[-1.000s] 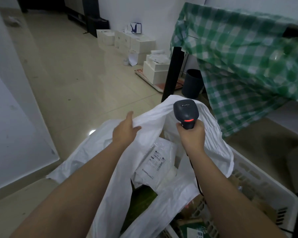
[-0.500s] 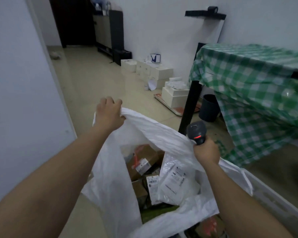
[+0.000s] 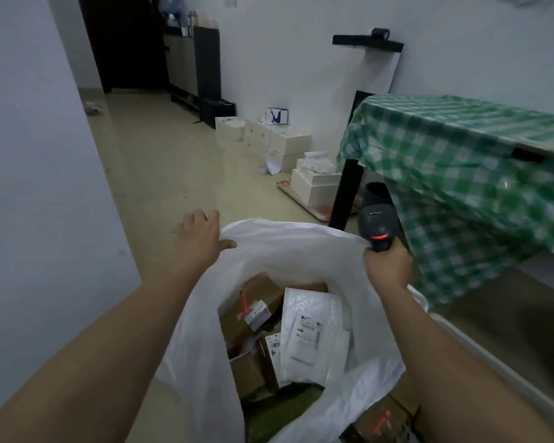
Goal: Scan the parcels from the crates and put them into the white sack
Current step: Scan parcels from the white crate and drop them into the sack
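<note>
Here, near things first:
Box by the sack: a brown box with red marks (image 3: 387,420) sits at the bottom right, just outside the sack, partly hidden by the right arm.
White sack (image 3: 288,247): it stands on the floor in front of the person, and its mouth is pulled wide open.
Parcels inside: a white mailer bag with a label (image 3: 311,334) lies on the right side of the sack. A brown box with a red strip and a sticker (image 3: 253,302) lies on the left side. More small brown boxes (image 3: 247,372) sit low down, near the front.
Left hand (image 3: 199,238): it pinches the far left rim of the sack, with the thumb on top of the rim.
Right hand (image 3: 387,266): its fingers are curled round the scanner's handle, at the right rim of the sack. If it holds the rim too, I cannot tell.
Scanner (image 3: 378,225): dark, pointing up, with a red light.
Table with green checked cloth (image 3: 461,161): it stands to the right, past the sack.
White boxes (image 3: 288,145): they sit in a row on the floor by the far wall.
</note>
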Available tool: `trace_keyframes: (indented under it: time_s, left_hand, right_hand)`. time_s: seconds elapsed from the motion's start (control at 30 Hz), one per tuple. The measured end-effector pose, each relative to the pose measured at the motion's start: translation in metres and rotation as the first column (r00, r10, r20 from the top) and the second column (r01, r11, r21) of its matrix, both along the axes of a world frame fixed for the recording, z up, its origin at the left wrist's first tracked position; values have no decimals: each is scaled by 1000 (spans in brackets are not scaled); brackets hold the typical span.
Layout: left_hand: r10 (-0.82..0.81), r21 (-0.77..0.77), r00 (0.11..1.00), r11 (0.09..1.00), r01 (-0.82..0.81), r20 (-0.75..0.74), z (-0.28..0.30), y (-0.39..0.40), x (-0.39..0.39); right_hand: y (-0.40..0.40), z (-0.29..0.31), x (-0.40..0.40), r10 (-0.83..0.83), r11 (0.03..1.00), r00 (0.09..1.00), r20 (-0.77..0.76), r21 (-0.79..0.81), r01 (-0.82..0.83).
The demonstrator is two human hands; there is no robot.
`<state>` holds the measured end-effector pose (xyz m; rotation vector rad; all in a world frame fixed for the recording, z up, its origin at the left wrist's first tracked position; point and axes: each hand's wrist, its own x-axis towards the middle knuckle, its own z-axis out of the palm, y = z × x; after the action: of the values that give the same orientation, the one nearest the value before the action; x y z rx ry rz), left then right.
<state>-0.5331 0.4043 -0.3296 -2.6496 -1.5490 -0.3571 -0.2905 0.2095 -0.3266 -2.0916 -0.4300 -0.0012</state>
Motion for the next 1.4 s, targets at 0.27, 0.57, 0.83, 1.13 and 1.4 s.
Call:
trace_keyframes:
  time_s: [0.27, 0.57, 0.83, 1.13, 1.4]
  left_hand:
    - [-115, -129, 992, 984, 120, 47, -9, -43, 18]
    - [-416, 74, 803, 901, 427, 426, 2, -154, 62]
    - [-517, -229, 655, 660, 715, 552, -48, -273, 137]
    - [-507, -659, 749, 392, 642, 427, -169, -353, 214]
    - [-605, -794, 774, 371, 481, 187, -268, -348, 216]
  right_hand:
    - [-59, -10, -4, 93, 996, 989, -112, -8, -94]
    - [-182, -5, -4, 43, 998, 971, -234, 45, -33]
    - [-314, -44, 2, -73, 995, 915, -398, 34, 94]
    - [-334, -123, 29, -149, 960, 819, -553, 119, 255]
    - [-301, -195, 49, -84, 979, 761, -644, 88, 182]
